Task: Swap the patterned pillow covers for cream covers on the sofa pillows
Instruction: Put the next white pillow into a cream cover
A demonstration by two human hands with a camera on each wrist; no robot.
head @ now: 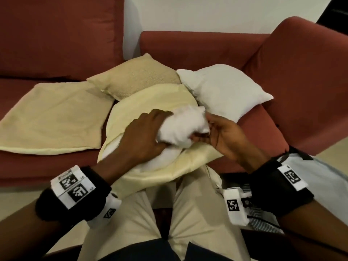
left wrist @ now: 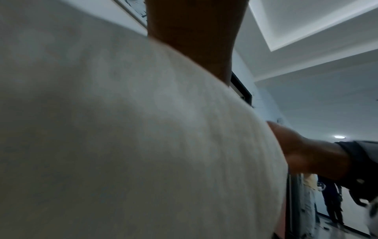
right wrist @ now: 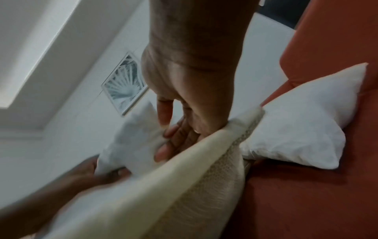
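1. Nearest the person's knees, at the sofa's front edge, lies the pale cream fabric pillow cover [head: 150, 102] with its open mouth toward the person and the white stuffed pillow insert [head: 182, 129] half in, half out.
2. Left hand [head: 143, 132]: its grip is closed around a bunched corner of the insert, fingers curled into the white stuffing at the mouth of the cover.
3. Right hand [head: 226, 136]: its grip pinches the cover's edge just beside that corner, holding the opening apart; the right wrist view shows the fingertips [right wrist: 163, 153] against the insert and cream cloth draped over them.
4. To do this step well, I judge: keep the corner squeezed small, drive it toward the cover's far corner, and draw the cover edge back over it so nothing bunches at the mouth.
5. Orientation: the cover's long axis runs from the knees away toward the sofa back, closed end far.
6. Farther left, a flat empty cream cover [head: 50, 117] lies on the red-brown sofa seat [head: 37, 166].
7. Beyond, a covered beige woven pillow [head: 135, 76] and a bare white pillow [head: 226, 91] rest against the backrest.
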